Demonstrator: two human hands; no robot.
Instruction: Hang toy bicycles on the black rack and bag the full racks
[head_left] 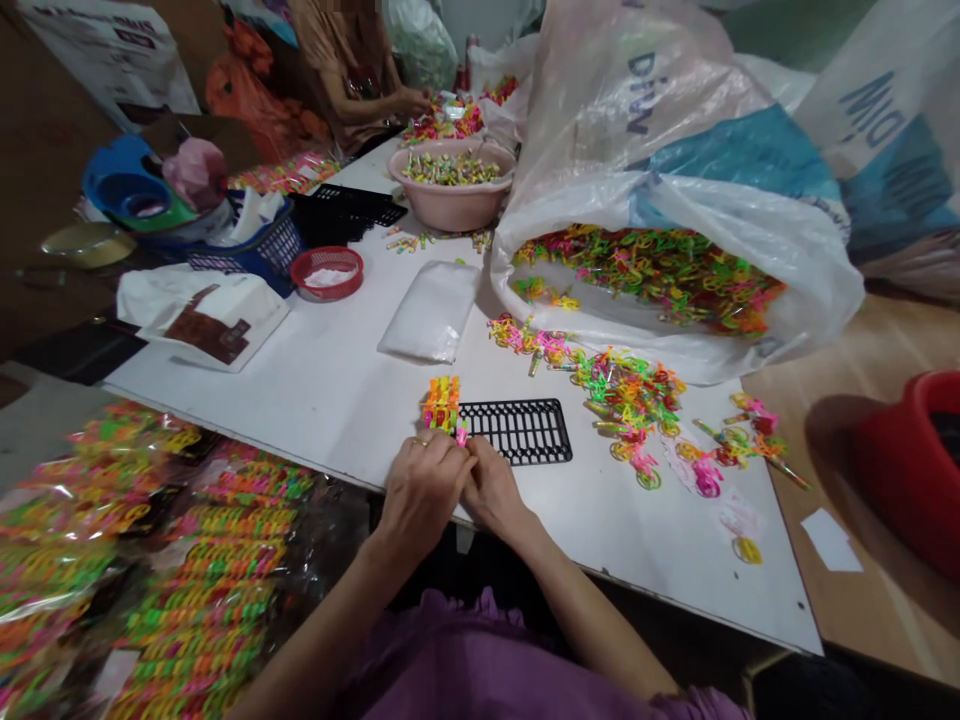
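Observation:
My left hand (pixel 426 482) and my right hand (pixel 491 486) meet at the table's front edge, fingers closed in a pinch. A small pink plastic toy (pixel 461 437) shows at the fingertips of both; its lower part is hidden. Just beyond lies a black slotted plastic rack (pixel 555 430), flat on the table. Orange, yellow and pink plastic toys (pixel 442 395) stand in rows over its left end, while its right part has bare slots. Right of the rack, a loose pile of similar colourful toys (pixel 630 390) spreads over the white table (pixel 322 400).
A large plastic sack (pixel 675 350) of toys gapes at the right. Behind stand a pink basin (pixel 450 210), a red basket (pixel 328 285) and a blue basket (pixel 277 250). A clear-bag stack (pixel 431 310) lies mid-table. Bagged toys (pixel 217 560) fill the lower left. A co-worker (pixel 352 90) sits beyond.

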